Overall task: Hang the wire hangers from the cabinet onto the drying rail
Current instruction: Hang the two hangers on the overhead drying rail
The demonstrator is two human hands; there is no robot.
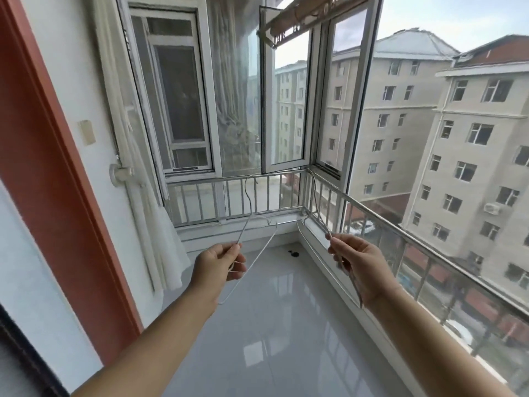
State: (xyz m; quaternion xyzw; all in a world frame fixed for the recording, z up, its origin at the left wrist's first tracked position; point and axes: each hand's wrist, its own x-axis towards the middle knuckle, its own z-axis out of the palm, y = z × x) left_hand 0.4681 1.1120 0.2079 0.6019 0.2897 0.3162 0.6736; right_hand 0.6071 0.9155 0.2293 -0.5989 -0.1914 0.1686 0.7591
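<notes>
Two hands holding wire hangers on a glazed balcony. Lower centre: the left hand (220,263) pinches one wire hanger (258,253) by its shoulder, hook pointing up. Right of centre: the right hand (356,267) grips a second wire hanger (320,216), also hook up, in front of the metal railing (400,233). At upper centre, well above both hangers, is what appears to be the drying rail (297,21). Below lies the glossy tiled floor (272,325).
</notes>
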